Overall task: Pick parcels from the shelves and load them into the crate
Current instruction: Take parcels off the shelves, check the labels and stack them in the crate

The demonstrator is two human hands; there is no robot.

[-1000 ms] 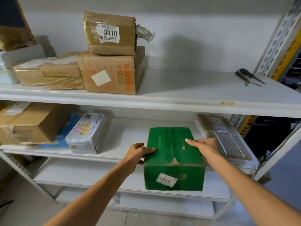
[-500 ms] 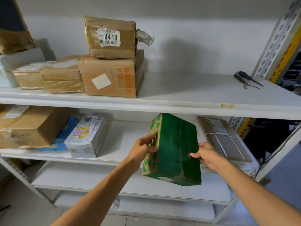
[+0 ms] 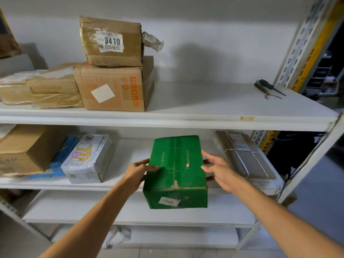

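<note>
Green box (image 3: 176, 161) level again between gripping hands (image 3: 135, 172) (image 3: 221, 172)

The green box (image 3: 176, 170) is a deep, scuffed green, with a small white label (image 3: 169, 202) on its near face. The top carton (image 3: 111, 41) is plain brown and wears a white sticker printed in black. The carton under it (image 3: 111, 88) is tan with orange print and a white square. The wrapped parcel (image 3: 89, 159) is grey-white with a yellow and pink drawing. Beside it lies a blue packet (image 3: 61, 159). The shelves (image 3: 204, 103) are white.
</note>
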